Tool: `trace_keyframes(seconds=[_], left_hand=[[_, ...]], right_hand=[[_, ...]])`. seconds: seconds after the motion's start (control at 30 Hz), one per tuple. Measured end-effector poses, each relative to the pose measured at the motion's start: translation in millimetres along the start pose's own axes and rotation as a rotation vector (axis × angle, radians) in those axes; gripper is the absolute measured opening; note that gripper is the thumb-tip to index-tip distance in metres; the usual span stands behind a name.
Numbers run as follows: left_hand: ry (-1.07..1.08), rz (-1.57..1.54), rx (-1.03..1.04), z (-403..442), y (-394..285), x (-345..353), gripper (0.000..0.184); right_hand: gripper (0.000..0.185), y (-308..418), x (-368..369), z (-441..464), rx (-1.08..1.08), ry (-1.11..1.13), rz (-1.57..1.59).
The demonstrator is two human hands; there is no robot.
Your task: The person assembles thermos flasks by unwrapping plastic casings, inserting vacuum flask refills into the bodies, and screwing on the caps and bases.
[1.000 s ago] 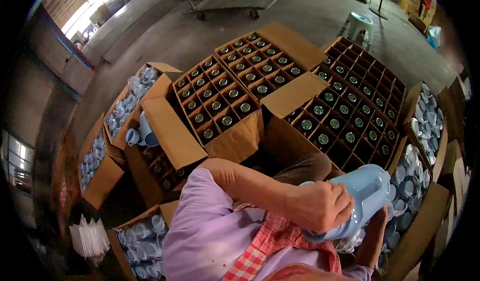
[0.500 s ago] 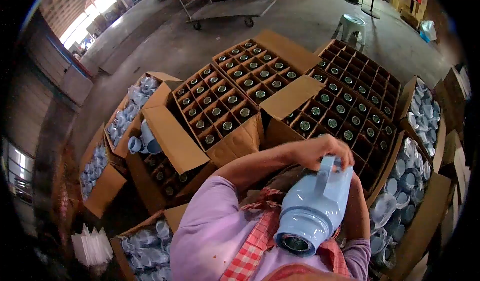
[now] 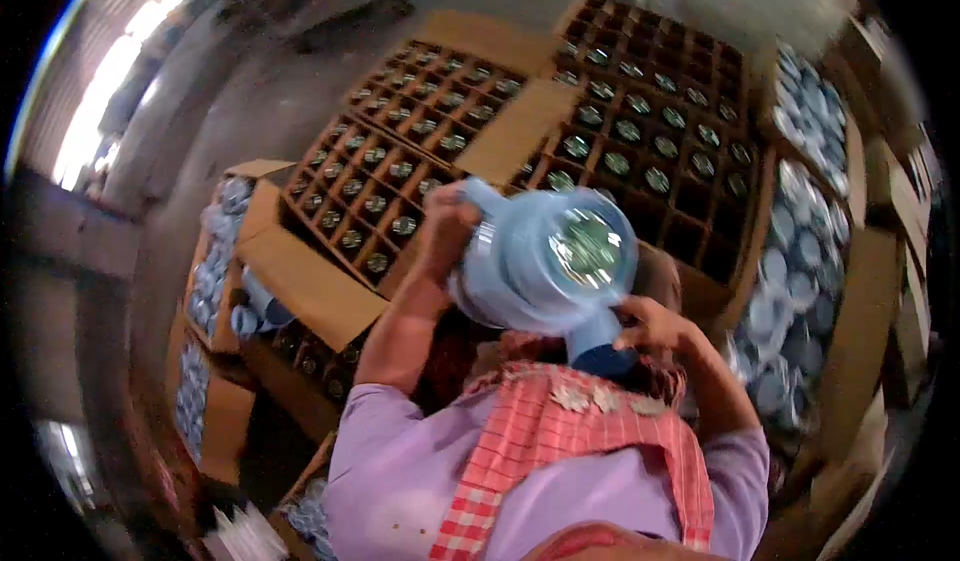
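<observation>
Left hand (image 3: 446, 229): clenched on the handle of a light-blue, glossy, jug-shaped vessel (image 3: 515, 251). Right hand (image 3: 660, 326): fingers closed on the edge of a light-blue cylindrical piece with a dark-blue end (image 3: 595, 331), just under the jug; separate cup or part of it, I can't tell through the blur.

Jug is up in front of the chest, above the lap. Its round, greenish glassy end (image 3: 590, 249) points up and to the person's right; handle sticks out to the left. Long axis looks strongly tilted, running from that end back down-left, foreshortened from where I stand.

Progress, my read: mid-handling, jug off the ground and not set down. Many round glass ends (image 3: 615, 161) sit in the brown cardboard cartons with dividers (image 3: 520, 126) ahead; other compartments show only dark, so that filling looks partial. How much is left overall, can't say.

Further out: light-blue pieces in clear plastic wrap (image 3: 780, 301) crowd a brown carton on the right, more in cartons on the left; white sheet-like stack (image 3: 245, 533) lower left, grey floor (image 3: 250, 111) beyond.
</observation>
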State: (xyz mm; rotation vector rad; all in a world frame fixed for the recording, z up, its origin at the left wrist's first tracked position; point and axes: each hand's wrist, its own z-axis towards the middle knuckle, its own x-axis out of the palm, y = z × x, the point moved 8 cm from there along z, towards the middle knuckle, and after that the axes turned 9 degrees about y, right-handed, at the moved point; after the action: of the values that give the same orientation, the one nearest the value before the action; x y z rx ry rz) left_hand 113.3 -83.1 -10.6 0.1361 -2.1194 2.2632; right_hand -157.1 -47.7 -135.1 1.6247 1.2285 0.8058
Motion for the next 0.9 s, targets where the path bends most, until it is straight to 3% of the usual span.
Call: trace_keyframes(seconds=[0.03, 0.07, 0.17, 0.23, 0.3, 0.37, 0.43, 0.53, 0.57, 0.67, 0.73, 0.77, 0.83, 0.87, 0.9], left_hand=[[-0.060, -0.158, -0.032, -3.2, 10.9, -3.9, 0.018], [-0.245, -0.228, -0.101, -14.8, 1.3, 0.7, 0.017], [-0.126, 0.092, -0.109, 0.0, 53.9, -42.3, 0.017], [-0.145, 0.164, -0.137, 0.1, 50.8, -33.2, 0.016], [-0.204, 0.367, -0.112, 0.3, 64.6, -38.0, 0.015], [-0.176, 0.428, -0.110, 5.4, 66.2, -25.7, 0.015], [-0.075, 0.335, -0.134, 11.8, 50.5, 8.3, 0.014], [0.010, 0.357, -0.102, 18.3, 49.9, 28.2, 0.015], [0.046, 0.385, -0.113, 20.6, 53.7, 28.7, 0.015], [0.148, 0.446, -0.186, 30.4, 65.0, 38.5, 0.014], [0.239, 0.583, -0.279, 34.8, 61.4, 53.3, 0.013], [0.253, 0.597, -0.245, 38.3, 57.5, 58.7, 0.013], [0.283, 0.621, -0.169, 46.3, 52.4, 67.3, 0.011], [0.242, 0.779, -0.071, 50.4, 44.4, 66.3, 0.011], [0.162, 1.089, 0.168, 46.1, 16.3, 79.0, 0.015]], right_hand=[[0.075, 10.5, 5.9, -2.6, -0.083, 0.002, -0.067], [0.068, -3.8, 9.4, -5.2, -0.099, -0.075, -0.039], [0.071, 15.4, -1.4, -28.5, -0.035, -0.206, -0.034], [0.068, -0.4, -36.9, -56.6, -0.218, -0.532, 0.142], [0.071, 34.1, -59.3, -100.2, -0.523, -0.852, 0.333], [0.083, 77.7, -55.1, -138.4, -0.774, -1.193, 0.237], [0.095, 105.9, -41.1, -145.7, -1.015, -1.331, 0.119], [0.070, 157.4, -11.7, -126.2, -0.887, -1.041, -0.745], [0.062, 164.1, 1.3, -106.3, -0.720, -0.860, -0.903], [0.057, 157.0, -18.2, -112.0, -0.703, -0.855, -0.879], [0.068, 160.4, -24.2, -115.1, -0.693, -0.757, -0.767], [0.070, 157.7, -23.6, -110.0, -0.663, -0.659, -0.703], [0.072, 149.5, -32.1, -116.7, -0.590, -0.775, -0.667], [0.073, 143.6, -36.1, -119.5, -0.556, -0.836, -0.649], [0.074, 120.8, -44.0, -121.2, -0.429, -0.983, -0.555]])
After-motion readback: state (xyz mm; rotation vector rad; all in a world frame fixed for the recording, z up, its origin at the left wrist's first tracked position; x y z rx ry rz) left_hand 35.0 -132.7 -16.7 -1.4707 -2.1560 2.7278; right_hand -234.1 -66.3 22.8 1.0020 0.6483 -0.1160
